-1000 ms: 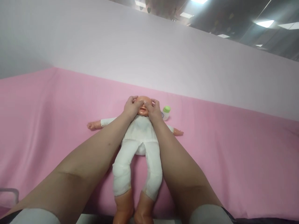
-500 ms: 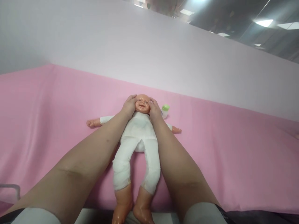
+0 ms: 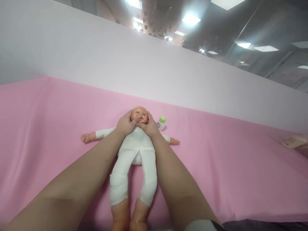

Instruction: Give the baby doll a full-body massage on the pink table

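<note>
Pale, smooth wall (image 3: pixel 168 73) slants across behind my work, and above its edge I see bright ceiling lights (image 3: pixel 191 20) against a dark grey expanse. Below it spreads a pink sheet (image 3: pixel 211 144), lightly creased, with a darker fold toward the right.

On that sheet, straight in front of me, the doll (image 3: pixel 137 141) lies on its back, head away from me, its white cloth body between my forearms. Its arms stretch out to either side, and its feet run off the bottom of my view.

I have its head cupped from both sides. My left hand (image 3: pixel 125 123) lies against one cheek, the thumb reaching in beside the mouth; my right hand (image 3: pixel 150 125) lies against the other, its thumb along the chin. The fingers of both are curved in on the head, though their far ends are partly hidden from me. Both of the doll's eyes show above my thumbs.

Just beyond my right hand sits a small bottle (image 3: pixel 161 124) with a green cap; its label is too small to read. Near the right edge lies a blurred, pale item (image 3: pixel 295 141).
</note>
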### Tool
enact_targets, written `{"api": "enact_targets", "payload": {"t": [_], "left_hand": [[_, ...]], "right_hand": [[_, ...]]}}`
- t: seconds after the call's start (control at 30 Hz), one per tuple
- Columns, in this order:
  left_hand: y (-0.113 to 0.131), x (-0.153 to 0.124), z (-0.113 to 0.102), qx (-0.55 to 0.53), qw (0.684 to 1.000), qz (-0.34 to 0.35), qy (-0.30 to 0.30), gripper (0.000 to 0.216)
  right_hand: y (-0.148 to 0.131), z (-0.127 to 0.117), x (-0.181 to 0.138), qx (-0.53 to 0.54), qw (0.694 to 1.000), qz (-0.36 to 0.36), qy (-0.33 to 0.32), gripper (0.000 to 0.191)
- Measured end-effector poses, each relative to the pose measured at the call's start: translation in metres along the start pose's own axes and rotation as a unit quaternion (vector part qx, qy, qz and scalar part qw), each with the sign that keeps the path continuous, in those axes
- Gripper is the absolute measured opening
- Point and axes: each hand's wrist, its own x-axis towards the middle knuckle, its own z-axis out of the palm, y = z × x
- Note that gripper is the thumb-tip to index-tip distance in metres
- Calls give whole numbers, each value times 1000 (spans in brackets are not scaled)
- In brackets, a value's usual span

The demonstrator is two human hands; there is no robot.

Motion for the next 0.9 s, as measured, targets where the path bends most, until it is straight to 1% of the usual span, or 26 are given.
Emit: {"api": "enact_targets", "payload": {"t": [0.07, 0.13, 0.2, 0.27, 0.33, 0.43, 0.53, 0.63, 0.77, 0.83, 0.9], "left_hand": [[1, -4, -2, 32, 999, 19, 6, 56], [1, -6, -6, 65, 997, 34, -5, 54], [0, -8, -10, 77, 996, 32, -18, 54], [0, -8, -12, 60, 998, 12, -30, 57], [1, -8, -13, 29, 999, -10, -45, 60], [2, -6, -13, -2, 998, -29, -60, 62], [2, -4, -13, 2, 998, -36, -54, 57], [1, -1, -14, 22, 999, -23, -44, 53], [-3, 1, -15, 9, 999, -29, -12, 56], [-7, 3, -15, 1, 999, -38, -8, 56], [-11, 4, -13, -30, 999, -44, 5, 52]], "right_hand": [[0, 2, -4, -17, 1000, -2, 16, 114], [0, 3, -8, -28, 999, -11, 16, 99], [-1, 2, -10, -34, 999, -18, 12, 86], [-1, 1, -12, -32, 999, -23, 18, 82], [-1, 0, -11, -24, 999, -23, 28, 82], [0, 0, -9, -7, 999, -18, 32, 78], [4, -1, -6, 13, 999, -20, 31, 72], [7, -2, -2, 27, 999, -25, 18, 67], [7, -4, 0, 80, 997, -17, -3, 66], [5, -6, -2, 105, 994, -18, -6, 59], [2, -8, -3, 110, 994, -27, -4, 50]]}}
